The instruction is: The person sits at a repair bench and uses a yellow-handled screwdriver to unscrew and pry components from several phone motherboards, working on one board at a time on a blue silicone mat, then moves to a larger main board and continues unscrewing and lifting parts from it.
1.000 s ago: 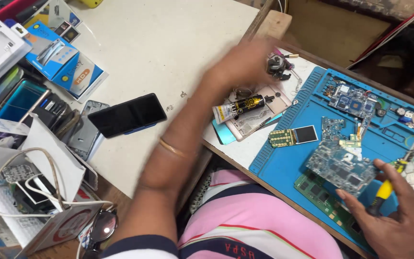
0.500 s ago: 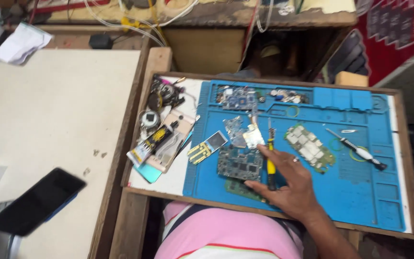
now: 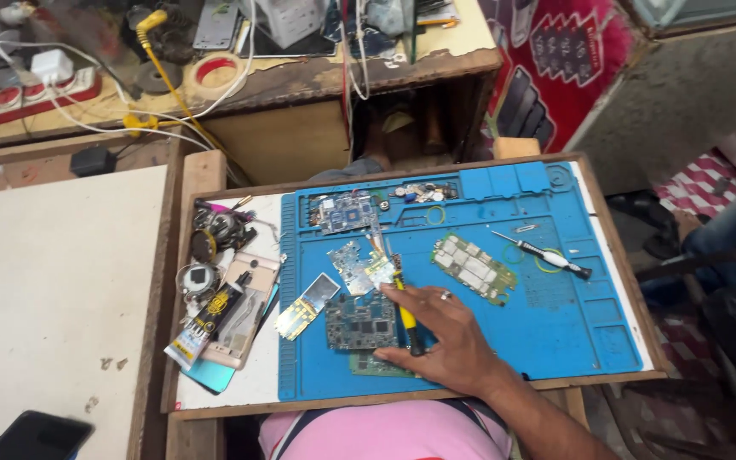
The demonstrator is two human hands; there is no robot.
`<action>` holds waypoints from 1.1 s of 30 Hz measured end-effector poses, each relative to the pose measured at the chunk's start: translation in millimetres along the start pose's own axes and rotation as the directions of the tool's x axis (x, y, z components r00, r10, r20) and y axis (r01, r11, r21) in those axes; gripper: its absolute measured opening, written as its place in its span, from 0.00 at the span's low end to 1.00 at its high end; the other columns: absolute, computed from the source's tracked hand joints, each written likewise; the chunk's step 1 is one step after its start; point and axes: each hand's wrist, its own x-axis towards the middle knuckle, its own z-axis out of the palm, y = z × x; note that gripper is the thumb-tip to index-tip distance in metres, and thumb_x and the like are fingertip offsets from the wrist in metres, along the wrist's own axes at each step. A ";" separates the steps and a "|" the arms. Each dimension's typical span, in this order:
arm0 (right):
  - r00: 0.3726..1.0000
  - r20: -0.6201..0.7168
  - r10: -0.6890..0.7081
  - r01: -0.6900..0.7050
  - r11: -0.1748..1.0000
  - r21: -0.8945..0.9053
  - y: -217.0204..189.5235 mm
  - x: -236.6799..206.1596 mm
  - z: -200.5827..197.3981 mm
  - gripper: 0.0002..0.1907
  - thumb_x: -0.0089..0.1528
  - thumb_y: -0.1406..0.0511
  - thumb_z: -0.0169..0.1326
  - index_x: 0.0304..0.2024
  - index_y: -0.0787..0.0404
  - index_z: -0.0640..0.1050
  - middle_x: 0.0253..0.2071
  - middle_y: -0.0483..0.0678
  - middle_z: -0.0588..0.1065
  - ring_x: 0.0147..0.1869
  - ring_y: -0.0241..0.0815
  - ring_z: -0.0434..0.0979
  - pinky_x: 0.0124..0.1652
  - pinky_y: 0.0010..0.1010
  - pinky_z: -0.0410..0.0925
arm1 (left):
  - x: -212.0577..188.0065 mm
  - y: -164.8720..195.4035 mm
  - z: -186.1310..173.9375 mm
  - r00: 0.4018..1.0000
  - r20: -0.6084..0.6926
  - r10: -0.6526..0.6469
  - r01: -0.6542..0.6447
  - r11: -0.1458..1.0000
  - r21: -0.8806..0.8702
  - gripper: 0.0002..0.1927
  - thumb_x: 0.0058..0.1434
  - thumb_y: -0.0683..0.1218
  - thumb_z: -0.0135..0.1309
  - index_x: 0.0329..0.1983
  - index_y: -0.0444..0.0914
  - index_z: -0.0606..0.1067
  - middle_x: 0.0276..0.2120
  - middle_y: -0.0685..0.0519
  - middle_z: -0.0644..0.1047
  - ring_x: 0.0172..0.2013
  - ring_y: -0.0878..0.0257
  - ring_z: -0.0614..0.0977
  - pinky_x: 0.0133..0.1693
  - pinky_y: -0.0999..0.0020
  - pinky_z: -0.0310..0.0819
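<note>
My right hand [image 3: 446, 341] rests on the blue work mat [image 3: 555, 324], fingers closed around a yellow-handled screwdriver [image 3: 405, 317]. Its fingertips touch a dark blue circuit board [image 3: 358, 322], which lies over a green board [image 3: 368, 365]. Small board pieces [image 3: 359, 266] sit just beyond the tool's tip. A green board with metal shields [image 3: 474, 268] lies to the right of the hand. My left hand is out of view.
A black-handled screwdriver [image 3: 547, 255] lies at the mat's right. Left of the mat are a glue tube [image 3: 206, 319], a rose-gold phone shell [image 3: 247, 307] and round parts [image 3: 202, 279]. A black phone [image 3: 40, 436] sits on the white table [image 3: 53, 290]. Cables and a tape roll [image 3: 215, 72] crowd the back shelf.
The view has swung right, from the white table to the mat. My left arm, which reached across the table, has left the view. My right hand stays at the boards with the screwdriver.
</note>
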 end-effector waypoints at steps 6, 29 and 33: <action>0.999 0.014 -0.043 0.042 0.998 0.049 -0.2 -5.7 3.0 0.44 0.53 0.53 0.72 0.68 0.54 0.70 0.58 0.53 0.79 0.60 0.51 0.79 0.60 0.45 0.67 | -26.7 85.2 6.1 0.993 0.006 0.120 -0.118 0.987 -0.111 0.40 0.47 0.65 0.69 0.59 0.41 0.76 0.45 0.45 0.81 0.45 0.51 0.83 0.48 0.53 0.77; 0.940 0.330 -0.087 -0.146 0.773 0.617 29.7 -18.8 -6.4 0.33 0.61 0.55 0.65 0.65 0.59 0.71 0.62 0.53 0.75 0.67 0.52 0.75 0.65 0.45 0.66 | -277.3 529.4 262.8 0.105 -0.251 0.962 -0.928 0.005 -0.373 0.38 0.46 0.62 0.60 0.63 0.55 0.71 0.58 0.48 0.74 0.42 0.43 0.81 0.36 0.48 0.75; 0.946 0.311 -0.090 -0.116 0.802 0.586 25.7 -10.6 -5.3 0.34 0.61 0.55 0.65 0.65 0.59 0.71 0.62 0.54 0.76 0.66 0.52 0.75 0.64 0.45 0.66 | -299.4 536.2 274.8 0.042 -0.238 0.970 -0.915 -0.059 -0.399 0.34 0.45 0.61 0.61 0.59 0.52 0.75 0.55 0.46 0.75 0.44 0.41 0.80 0.40 0.45 0.75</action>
